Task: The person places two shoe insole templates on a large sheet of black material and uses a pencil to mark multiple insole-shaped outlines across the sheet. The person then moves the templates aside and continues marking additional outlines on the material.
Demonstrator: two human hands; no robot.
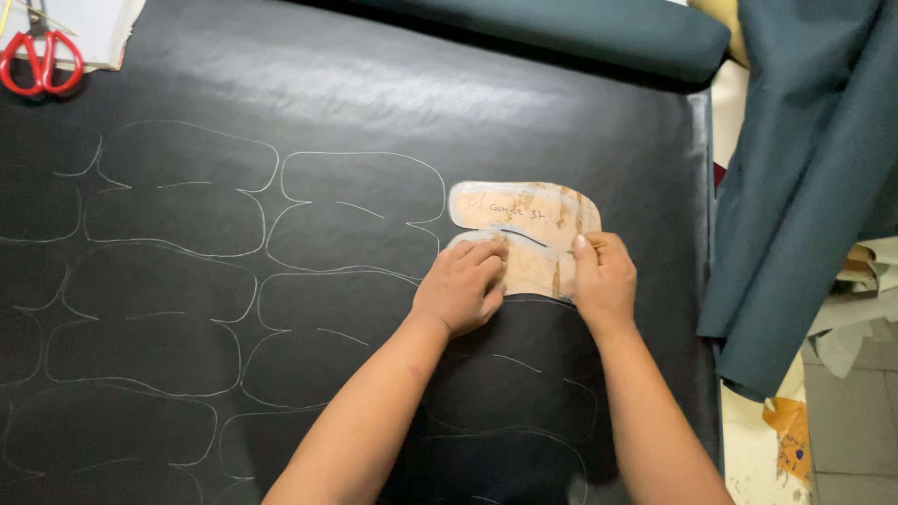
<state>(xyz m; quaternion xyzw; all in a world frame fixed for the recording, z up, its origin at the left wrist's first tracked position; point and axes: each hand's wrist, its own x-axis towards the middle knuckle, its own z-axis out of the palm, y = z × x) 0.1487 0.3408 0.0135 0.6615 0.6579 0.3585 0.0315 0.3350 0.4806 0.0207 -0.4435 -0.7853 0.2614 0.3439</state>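
A tan cardboard pattern piece (533, 213), taped and with a slit through its middle, lies flat on a black sheet of material (374, 93). My left hand (460, 286) presses down on the pattern's lower left part with its fingers curled. At the pattern's right edge my right hand (603, 279) pinches a thin pencil-like marker (592, 245), its tip against the edge. Several traced outlines (360, 213) of the same shape, drawn in pale lines, cover the sheet to the left and below.
Red-handled scissors (39, 58) rest on a white pad at the top left corner. A roll of dark teal fabric (599, 33) lies along the far edge, and more teal cloth (814, 178) hangs at the right. Paper scraps (847, 323) lie on the floor at the right.
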